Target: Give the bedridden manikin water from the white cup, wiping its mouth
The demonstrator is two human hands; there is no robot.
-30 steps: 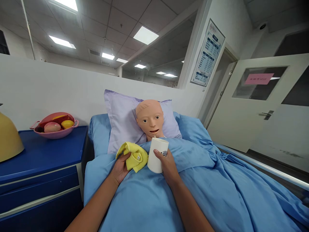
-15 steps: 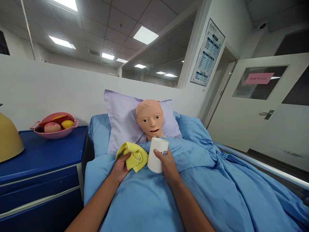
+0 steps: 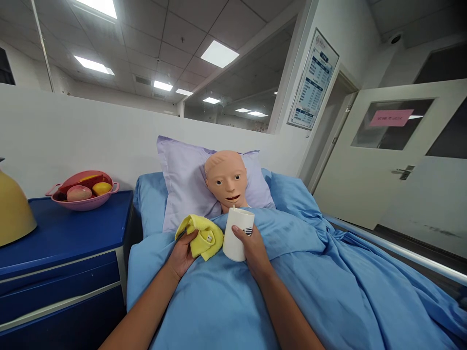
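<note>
My right hand [image 3: 255,248] is closed around a white mug [image 3: 235,243] with a dark striped mark, its thumb lying across the front. A thin straw [image 3: 234,206] rises from the mug toward the open mouth of a patient manikin [image 3: 226,175]; whether it touches the lips I cannot tell. My left hand [image 3: 184,253] grips a bunched yellow towel [image 3: 204,238] just left of the mug. The manikin's head rests on a lilac pillow [image 3: 182,175], and a blue quilt [image 3: 292,238] covers it up to the neck, beneath both my hands.
At left stands a blue bedside cabinet [image 3: 73,233] bearing a pink basket [image 3: 83,204] of fruit and a yellow rounded vessel [image 3: 12,209]. A metal bed rail [image 3: 401,253] runs along the right. Beyond it is a white door [image 3: 368,180]; a wall backs the bed.
</note>
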